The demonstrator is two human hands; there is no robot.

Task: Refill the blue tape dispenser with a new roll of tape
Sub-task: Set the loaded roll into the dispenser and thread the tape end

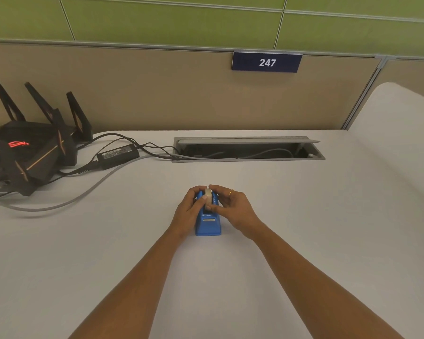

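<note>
A blue tape dispenser [208,225] stands on the white desk [304,241], its cutter end toward me. A pale roll of tape [208,195] sits upright in the dispenser's top slot. My left hand [190,209] wraps the dispenser's left side, thumb pressed on the roll. My right hand [233,206], with a ring on one finger, pinches the roll from the right. The fingers hide most of the roll and the dispenser's rear.
A black router [30,152] with antennas sits at the far left, beside a power brick [118,154] and cables [78,196] running to an open cable tray [247,149] in the desk. A beige partition with a "247" sign [266,62] stands behind.
</note>
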